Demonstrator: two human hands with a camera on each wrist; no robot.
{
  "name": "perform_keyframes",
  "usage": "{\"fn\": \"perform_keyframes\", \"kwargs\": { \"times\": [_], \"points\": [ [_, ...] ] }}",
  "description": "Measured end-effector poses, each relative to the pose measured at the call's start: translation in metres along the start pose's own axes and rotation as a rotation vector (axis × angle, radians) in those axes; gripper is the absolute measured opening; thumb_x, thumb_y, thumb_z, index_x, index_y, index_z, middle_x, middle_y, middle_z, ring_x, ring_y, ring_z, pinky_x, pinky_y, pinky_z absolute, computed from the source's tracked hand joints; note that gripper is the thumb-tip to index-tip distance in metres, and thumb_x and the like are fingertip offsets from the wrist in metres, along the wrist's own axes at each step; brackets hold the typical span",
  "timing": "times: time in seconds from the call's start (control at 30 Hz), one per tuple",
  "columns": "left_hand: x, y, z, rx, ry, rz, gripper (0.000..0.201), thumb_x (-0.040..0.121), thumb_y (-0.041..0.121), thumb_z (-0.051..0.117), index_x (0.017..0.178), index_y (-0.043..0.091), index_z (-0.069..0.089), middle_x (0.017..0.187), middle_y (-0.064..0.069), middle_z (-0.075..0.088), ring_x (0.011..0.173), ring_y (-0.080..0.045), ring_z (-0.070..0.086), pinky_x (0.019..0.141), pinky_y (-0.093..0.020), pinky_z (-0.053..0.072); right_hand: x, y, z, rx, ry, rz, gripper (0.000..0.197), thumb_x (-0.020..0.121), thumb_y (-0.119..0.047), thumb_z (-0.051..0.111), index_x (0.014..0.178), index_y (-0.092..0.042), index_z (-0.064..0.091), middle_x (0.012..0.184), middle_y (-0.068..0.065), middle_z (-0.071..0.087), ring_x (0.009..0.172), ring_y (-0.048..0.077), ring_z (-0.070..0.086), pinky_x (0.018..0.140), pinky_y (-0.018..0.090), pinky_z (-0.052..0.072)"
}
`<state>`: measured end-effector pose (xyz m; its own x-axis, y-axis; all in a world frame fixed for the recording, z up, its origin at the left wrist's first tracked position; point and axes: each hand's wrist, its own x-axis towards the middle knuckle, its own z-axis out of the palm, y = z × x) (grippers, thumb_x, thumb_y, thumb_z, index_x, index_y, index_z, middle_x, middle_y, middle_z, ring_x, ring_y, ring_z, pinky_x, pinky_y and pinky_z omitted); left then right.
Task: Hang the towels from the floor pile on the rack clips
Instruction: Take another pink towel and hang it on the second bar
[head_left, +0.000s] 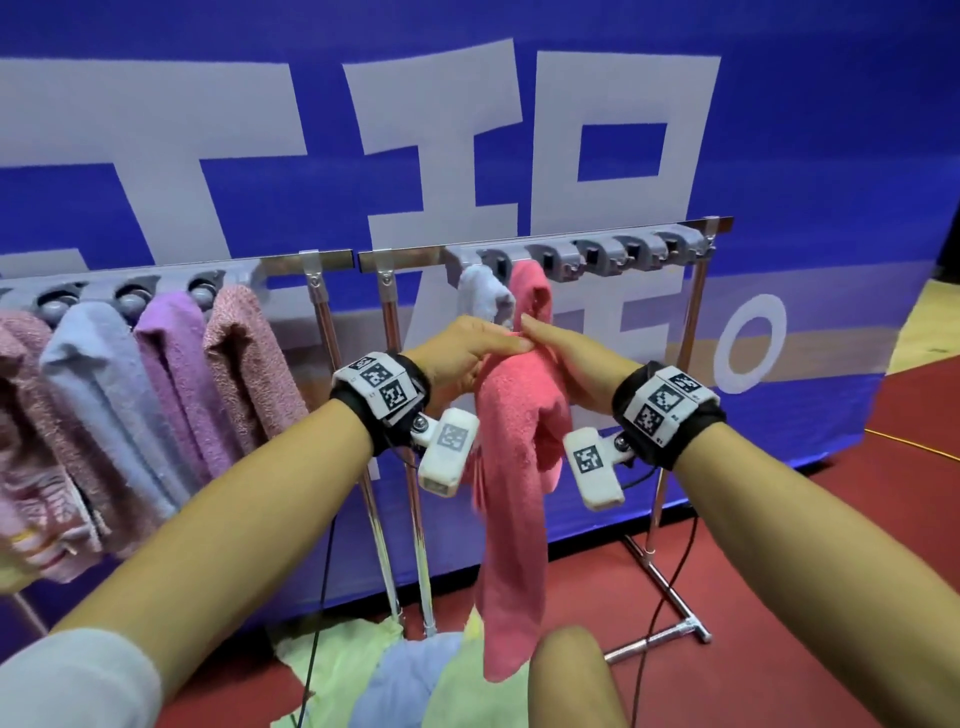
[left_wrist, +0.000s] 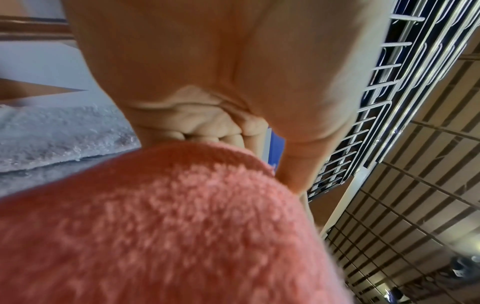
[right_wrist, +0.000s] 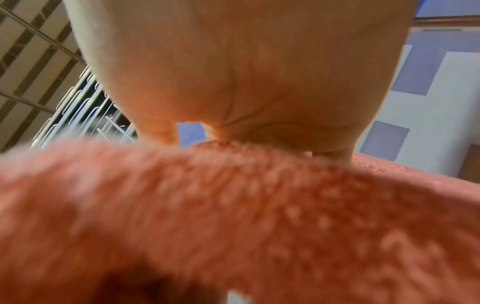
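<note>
Blue banner (head_left: 779, 130) — white characters, unreadable

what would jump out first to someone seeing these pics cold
The coral-pink towel at centre, gripped near its top by the left hand and right hand, its tip reaching a grey clip on the rack. Behind stands a blue banner with huge white characters; pastel towels hang at left.

the head view looks forward and down from above both forearms at the rack (head_left: 545, 244) in mid frame, with the floor at lower right. each wrist view looks up along its palm from very close, ceiling in the upper corners. all three share the pink towel (head_left: 511, 441) (left_wrist: 182, 226) (right_wrist: 233, 216), blurred in the lower half of both wrist views.
</note>
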<state>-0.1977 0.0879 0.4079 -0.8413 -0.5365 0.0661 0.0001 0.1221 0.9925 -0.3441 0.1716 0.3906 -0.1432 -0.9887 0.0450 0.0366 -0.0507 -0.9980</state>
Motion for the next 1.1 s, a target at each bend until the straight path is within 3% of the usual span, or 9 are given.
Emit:
{"fn": "perform_keyframes", "kwargs": {
  "times": [0.17,0.33,0.43,0.6,0.7,0.87,0.97,1.03,1.1],
  "points": [
    [0.007,-0.007,0.004,-0.024,-0.026,-0.035,0.03,0.078,0.023,0.073,0.099,0.002,0.068,0.079,-0.011,0.064,0.064,-0.019,0.06,0.062,-0.028,0.047,-0.014,-0.009,-0.015,-0.132,0.025,-0.147,0.017,0.094,-0.018,0.06,0.089,-0.006,0.07,0.081,0.007,0.072,0.071,0.013,0.066,0.07,0.024,0.054],
    [0.018,-0.014,0.014,-0.016,-0.097,-0.159,0.045,0.078,0.034,0.069,0.11,0.004,0.069,0.088,-0.011,0.069,0.07,-0.02,0.064,0.07,-0.03,0.051,-0.017,-0.02,-0.053,-0.159,0.235,-0.258,0.014,0.082,-0.017,0.074,0.075,-0.014,0.062,0.068,0.001,0.066,0.06,0.013,0.061,0.06,0.025,0.051],
    [0.027,-0.015,0.018,-0.031,-0.151,-0.156,0.023,0.078,0.025,0.066,0.095,0.01,0.071,0.078,-0.004,0.071,0.065,-0.016,0.065,0.069,-0.031,0.05,-0.02,-0.027,-0.08,-0.072,0.319,-0.294,0.018,0.082,-0.006,0.073,0.077,-0.017,0.059,0.067,-0.001,0.063,0.06,0.011,0.059,0.059,0.023,0.049],
    [0.052,-0.003,0.044,-0.157,-0.142,-0.076,0.033,0.081,0.011,0.066,0.112,0.001,0.069,0.08,-0.005,0.071,0.065,-0.015,0.066,0.063,-0.025,0.053,-0.019,-0.026,-0.1,-0.207,0.337,-0.208,0.006,0.078,-0.02,0.065,0.083,-0.018,0.062,0.068,-0.004,0.063,0.063,0.008,0.055,0.066,0.026,0.04],
    [0.066,0.002,0.06,-0.117,-0.164,-0.076,0.015,0.081,0.015,0.064,0.093,0.01,0.072,0.077,-0.004,0.067,0.065,-0.016,0.062,0.067,-0.029,0.049,-0.015,-0.02,-0.096,-0.202,0.198,-0.064,0.028,0.074,-0.041,0.059,0.088,-0.019,0.067,0.081,-0.002,0.068,0.075,0.012,0.06,0.083,0.035,0.039],
    [0.082,0.004,0.067,-0.114,-0.155,-0.028,0.024,0.091,0.01,0.054,0.111,0.0,0.064,0.096,-0.015,0.069,0.084,-0.025,0.064,0.083,-0.036,0.051,0.0,-0.01,-0.102,-0.163,0.117,0.05,0.084,0.063,-0.06,0.074,0.121,-0.001,0.061,0.106,0.018,0.058,0.094,0.03,0.053,0.09,0.042,0.039],
    [0.097,0.0,0.066,-0.111,-0.091,-0.004,0.038,0.08,0.013,0.062,0.113,-0.006,0.065,0.116,-0.032,0.06,0.103,-0.04,0.054,0.102,-0.054,0.04,-0.001,-0.019,-0.11,-0.131,0.041,0.036,0.037,0.092,-0.033,0.055,0.113,-0.003,0.064,0.092,0.007,0.071,0.078,0.018,0.067,0.072,0.025,0.053],
    [0.108,-0.001,0.068,-0.099,0.014,-0.002,0.025,0.071,0.014,0.066,0.094,0.004,0.07,0.089,-0.019,0.065,0.082,-0.031,0.057,0.079,-0.041,0.048,0.004,-0.022,-0.123,-0.12,0.023,0.016,0.025,0.09,-0.022,0.059,0.105,-0.003,0.067,0.089,0.008,0.073,0.076,0.017,0.069,0.073,0.027,0.056],
    [0.119,-0.002,0.07,-0.071,0.092,0.003,0.011,0.068,0.018,0.069,0.079,0.015,0.068,0.073,-0.006,0.058,0.064,-0.019,0.049,0.058,-0.028,0.039,0.009,-0.027,-0.13,-0.146,0.046,-0.025,0.017,0.092,-0.015,0.057,0.098,-0.004,0.068,0.085,0.006,0.073,0.074,0.016,0.067,0.075,0.028,0.055]
  ]
}}
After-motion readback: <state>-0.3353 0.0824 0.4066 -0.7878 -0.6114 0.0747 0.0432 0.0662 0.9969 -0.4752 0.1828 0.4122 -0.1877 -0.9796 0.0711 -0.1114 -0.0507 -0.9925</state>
